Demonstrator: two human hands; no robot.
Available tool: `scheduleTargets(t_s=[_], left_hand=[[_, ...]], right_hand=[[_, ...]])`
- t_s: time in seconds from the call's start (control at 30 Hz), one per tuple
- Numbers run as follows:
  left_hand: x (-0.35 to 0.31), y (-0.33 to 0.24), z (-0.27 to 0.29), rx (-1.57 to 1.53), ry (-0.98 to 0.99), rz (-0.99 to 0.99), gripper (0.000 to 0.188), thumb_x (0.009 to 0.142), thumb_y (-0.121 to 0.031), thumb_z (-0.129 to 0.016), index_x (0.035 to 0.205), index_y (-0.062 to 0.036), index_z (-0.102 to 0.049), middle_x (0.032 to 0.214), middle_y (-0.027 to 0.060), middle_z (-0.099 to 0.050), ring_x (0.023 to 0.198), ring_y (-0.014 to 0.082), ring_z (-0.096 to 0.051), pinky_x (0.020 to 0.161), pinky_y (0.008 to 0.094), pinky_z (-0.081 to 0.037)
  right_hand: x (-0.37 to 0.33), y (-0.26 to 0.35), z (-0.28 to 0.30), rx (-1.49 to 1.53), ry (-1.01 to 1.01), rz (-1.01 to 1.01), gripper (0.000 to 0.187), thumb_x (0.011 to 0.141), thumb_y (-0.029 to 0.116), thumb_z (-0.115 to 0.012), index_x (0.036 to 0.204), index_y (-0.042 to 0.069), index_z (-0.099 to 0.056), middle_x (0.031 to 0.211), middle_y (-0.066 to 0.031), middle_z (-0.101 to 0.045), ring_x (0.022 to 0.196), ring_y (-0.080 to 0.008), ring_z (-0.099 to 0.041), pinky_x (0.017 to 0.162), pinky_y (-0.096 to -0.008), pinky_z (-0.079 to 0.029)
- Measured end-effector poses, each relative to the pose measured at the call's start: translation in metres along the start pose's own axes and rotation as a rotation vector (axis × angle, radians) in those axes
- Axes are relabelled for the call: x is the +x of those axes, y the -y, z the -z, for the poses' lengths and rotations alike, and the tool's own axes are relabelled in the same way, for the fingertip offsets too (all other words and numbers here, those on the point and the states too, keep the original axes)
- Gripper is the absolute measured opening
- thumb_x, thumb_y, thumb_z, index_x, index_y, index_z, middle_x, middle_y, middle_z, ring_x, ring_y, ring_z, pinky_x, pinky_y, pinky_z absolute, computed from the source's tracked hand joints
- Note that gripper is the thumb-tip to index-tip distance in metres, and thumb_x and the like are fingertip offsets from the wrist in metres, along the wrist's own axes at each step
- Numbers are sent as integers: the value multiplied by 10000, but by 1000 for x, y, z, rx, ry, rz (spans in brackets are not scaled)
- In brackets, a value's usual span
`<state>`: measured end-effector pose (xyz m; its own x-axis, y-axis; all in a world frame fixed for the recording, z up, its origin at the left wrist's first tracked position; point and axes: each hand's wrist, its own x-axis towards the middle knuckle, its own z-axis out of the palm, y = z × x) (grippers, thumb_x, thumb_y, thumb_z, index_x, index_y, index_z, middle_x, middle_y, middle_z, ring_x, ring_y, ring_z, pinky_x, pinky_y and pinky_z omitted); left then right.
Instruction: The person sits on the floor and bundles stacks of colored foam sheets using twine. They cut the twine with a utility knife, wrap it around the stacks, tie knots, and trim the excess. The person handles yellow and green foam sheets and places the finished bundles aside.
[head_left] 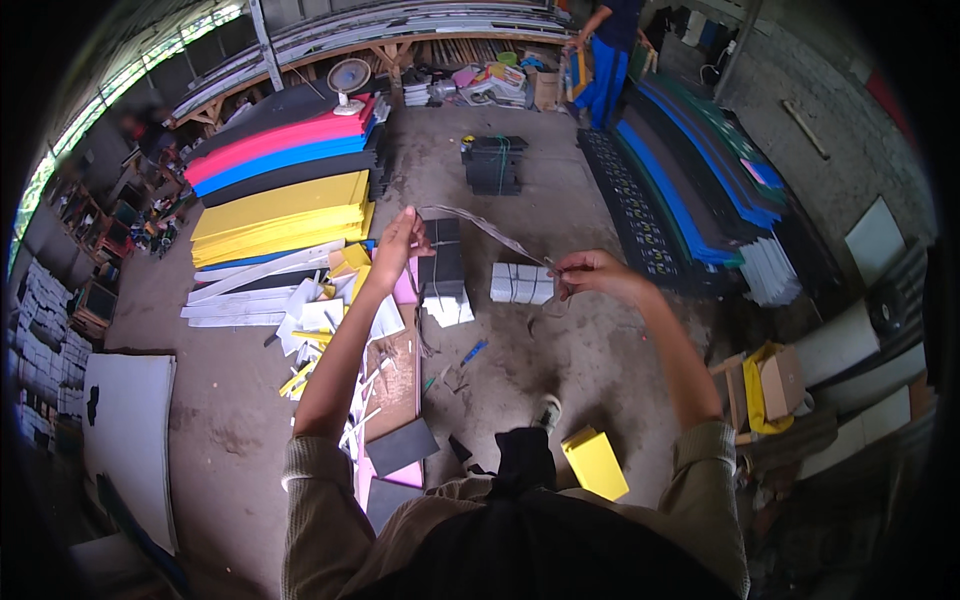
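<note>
Pinched between the fingers of my left hand (pixel 398 248) is one end of a thin greyish string (pixel 487 228). It sags slightly across to my right hand (pixel 598 276), whose fingers are closed on the other end. Below the string, a bundle of white foam blocks (pixel 522 284) tied with cord lies on the floor, close to my right hand. Just beyond my left hand is a tied stack of black foam pieces (pixel 440 268), with white pieces under its near end. A short loose tail of string hangs under my right fingers.
Tall stacks of yellow sheets (pixel 280 215) and other coloured foam stand at left. White and yellow offcuts (pixel 325 315) litter the floor near a brown board (pixel 398 380). A yellow block stack (pixel 595 464) sits by my feet. Farther off are a tied black stack (pixel 493 165) and another person (pixel 608 60).
</note>
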<state>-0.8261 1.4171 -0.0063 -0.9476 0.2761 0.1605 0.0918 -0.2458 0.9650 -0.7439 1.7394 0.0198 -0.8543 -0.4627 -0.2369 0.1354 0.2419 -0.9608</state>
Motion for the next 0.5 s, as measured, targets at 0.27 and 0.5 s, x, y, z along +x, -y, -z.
scheduleTargets(t_s=[0.27,0.5], left_hand=[[99,71,-106,-38,21,42,434,801,-201,-636,952,-98,-242,1076,175,-519,974,245,-563,807,345,-484],[137,63,-140,-522,-317,-4,263,842,-139,-565,863,-103,-305,919,133,-573,917,233,-583,840,358,-464]], right_hand=[[99,-21,84,-39,-101,348,164,814,49,-573,934,-63,-564,800,-105,-630,734,-159,-627,658,-249,-482],[156,-41,129,-3,-92,388,141,812,55,-580,866,-76,-588,763,-94,-634,708,-129,-623,590,-222,-475]])
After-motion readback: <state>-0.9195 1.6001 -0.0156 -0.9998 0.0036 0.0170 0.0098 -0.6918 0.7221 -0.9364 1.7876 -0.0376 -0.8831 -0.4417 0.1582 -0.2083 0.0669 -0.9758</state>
